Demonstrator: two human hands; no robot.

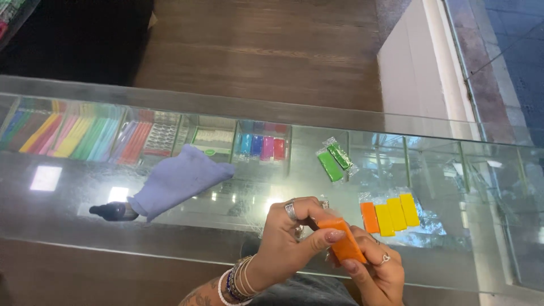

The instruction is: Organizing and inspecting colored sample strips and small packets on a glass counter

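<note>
1. Head view: the left hand [292,238] and the right hand [377,272] both hold one orange bar [343,241] just above the near edge of the glass counter [68,221].
2. The left thumb and fingers are closed around the top end of the bar. The right fingers are closed under its low end.
3. The bar looks small and light. It seems firm but a bit soft, like clay, so a hard squeeze may dent it.
4. Its wrap looks shiny and may be slippery. The long flat sides are the best place to grip.
5. Past the fingertips lie an orange and yellow pack [391,212] and a green pack [334,160].
6. Left of the left hand lie a purple cloth [178,178] and a dark bottle [110,211].
</note>
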